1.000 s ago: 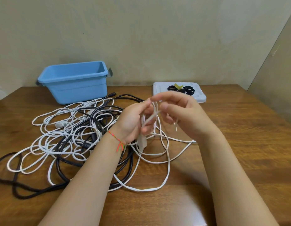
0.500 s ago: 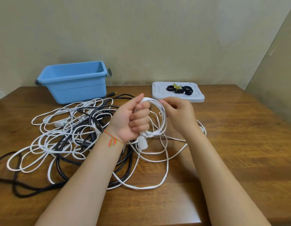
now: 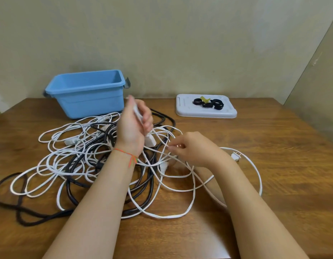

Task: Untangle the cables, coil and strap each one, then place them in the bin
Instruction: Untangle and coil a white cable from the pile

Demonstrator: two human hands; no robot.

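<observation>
A tangle of white cables and black cables covers the left and middle of the wooden table. My left hand is raised above the tangle and grips a white cable, whose socket end hangs just below the fist. My right hand is lower, to the right, and pinches a white strand between thumb and fingers. A white plug lies on the table right of that hand. The blue bin stands at the back left, with nothing visible inside.
A white tray at the back, right of centre, holds several black straps and a yellow piece. A wall runs close behind the table, and a panel stands at the right.
The small coil held between both hands has come loose. My left hand rose toward the bin with the cable, my right hand dropped to the right, and a plug now lies on the table.
</observation>
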